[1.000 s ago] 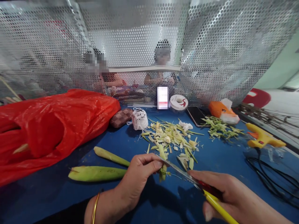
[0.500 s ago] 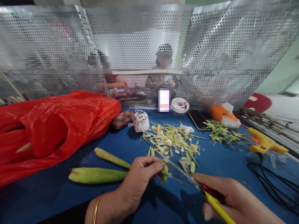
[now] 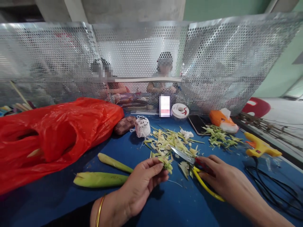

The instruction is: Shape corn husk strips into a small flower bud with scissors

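Note:
Between thumb and fingers, my left hand (image 3: pixel 144 179) pinches a small pale-green bundle of leaf pieces (image 3: pixel 166 164). My right hand (image 3: pixel 220 176) is closed around scissors (image 3: pixel 183 154) with red and yellow handles. Their blades point left over a pile of cut green and cream leaf scraps (image 3: pixel 170 140). Below the blades, a larger leaf scrap (image 3: pixel 184 169) lies on the blue table (image 3: pixel 165 201). Two whole green husk-like pieces, a thin one (image 3: pixel 113 162) and a broad one (image 3: pixel 99 179), lie left of my left hand.
A red plastic bag (image 3: pixel 78 126) fills the left side. White cord (image 3: pixel 142 126), a ribbon spool (image 3: pixel 180 111), a phone (image 3: pixel 197 124) and a tissue pack (image 3: pixel 222 120) line the back. Right stands a yellow glue gun (image 3: pixel 260 145). Beyond the perforated screen (image 3: pixel 139 47) sit two people.
The scissors have moved from the bundle up and right, away from my left hand. My left hand still holds the bundle, now turned more upward. The view has tilted up slightly.

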Tool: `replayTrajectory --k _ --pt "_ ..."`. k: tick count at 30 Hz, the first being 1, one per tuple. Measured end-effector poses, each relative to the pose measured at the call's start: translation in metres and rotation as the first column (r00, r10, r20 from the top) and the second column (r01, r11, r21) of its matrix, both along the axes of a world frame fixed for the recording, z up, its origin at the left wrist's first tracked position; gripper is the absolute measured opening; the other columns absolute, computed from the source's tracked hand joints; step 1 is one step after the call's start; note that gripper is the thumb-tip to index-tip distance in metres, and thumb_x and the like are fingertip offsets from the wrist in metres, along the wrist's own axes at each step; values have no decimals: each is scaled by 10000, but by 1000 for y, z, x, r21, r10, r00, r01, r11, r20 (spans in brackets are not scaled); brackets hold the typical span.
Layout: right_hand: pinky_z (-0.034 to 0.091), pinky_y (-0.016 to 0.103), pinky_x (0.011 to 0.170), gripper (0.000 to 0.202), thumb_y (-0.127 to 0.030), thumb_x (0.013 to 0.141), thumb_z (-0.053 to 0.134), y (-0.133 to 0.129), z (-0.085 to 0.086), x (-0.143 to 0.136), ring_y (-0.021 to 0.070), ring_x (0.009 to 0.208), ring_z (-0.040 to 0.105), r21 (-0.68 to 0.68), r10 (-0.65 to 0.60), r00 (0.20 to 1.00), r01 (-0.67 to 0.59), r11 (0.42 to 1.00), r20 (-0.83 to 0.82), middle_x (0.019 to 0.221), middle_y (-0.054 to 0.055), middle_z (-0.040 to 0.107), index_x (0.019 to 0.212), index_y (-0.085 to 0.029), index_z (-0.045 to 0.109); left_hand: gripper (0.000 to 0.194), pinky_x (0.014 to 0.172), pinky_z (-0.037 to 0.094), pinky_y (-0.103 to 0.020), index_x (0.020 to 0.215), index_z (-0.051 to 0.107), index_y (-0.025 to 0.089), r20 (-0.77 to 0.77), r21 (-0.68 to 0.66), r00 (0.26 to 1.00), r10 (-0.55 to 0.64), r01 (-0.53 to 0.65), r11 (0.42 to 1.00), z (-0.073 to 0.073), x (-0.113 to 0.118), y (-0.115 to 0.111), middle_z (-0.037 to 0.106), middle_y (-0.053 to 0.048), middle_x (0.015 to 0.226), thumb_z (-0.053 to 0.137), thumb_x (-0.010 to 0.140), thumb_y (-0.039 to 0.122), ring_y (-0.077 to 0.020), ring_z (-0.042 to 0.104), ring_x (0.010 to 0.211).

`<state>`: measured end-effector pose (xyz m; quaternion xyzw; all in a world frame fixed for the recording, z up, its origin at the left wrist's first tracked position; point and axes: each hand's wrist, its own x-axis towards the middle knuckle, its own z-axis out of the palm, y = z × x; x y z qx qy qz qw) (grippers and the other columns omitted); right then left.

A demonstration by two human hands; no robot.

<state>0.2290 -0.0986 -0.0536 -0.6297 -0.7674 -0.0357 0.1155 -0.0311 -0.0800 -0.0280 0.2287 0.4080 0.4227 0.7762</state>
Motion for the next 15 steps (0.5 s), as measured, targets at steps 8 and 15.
replayTrajectory --k 8,15 --pt "518 317 762 255 -409 881 537 -6 18 -15 221 873 671 129 130 838 -72 989 -530 970 65 702 984 -240 697 121 584 498 -195 816 627 151 13 -108 991 135 -132 985 21 5 -12 685 -2 727 717 755 98 -111 674 675" --pt "523 329 752 405 -489 664 745 -3 69 -66 244 848 673 -145 -62 298 -265 953 -953 885 83 743 910 -168 720 246 572 450 -167 818 646 157 18 5 983 180 -181 984 29 29 -27 694 6 714 815 641 179 -96 660 653"
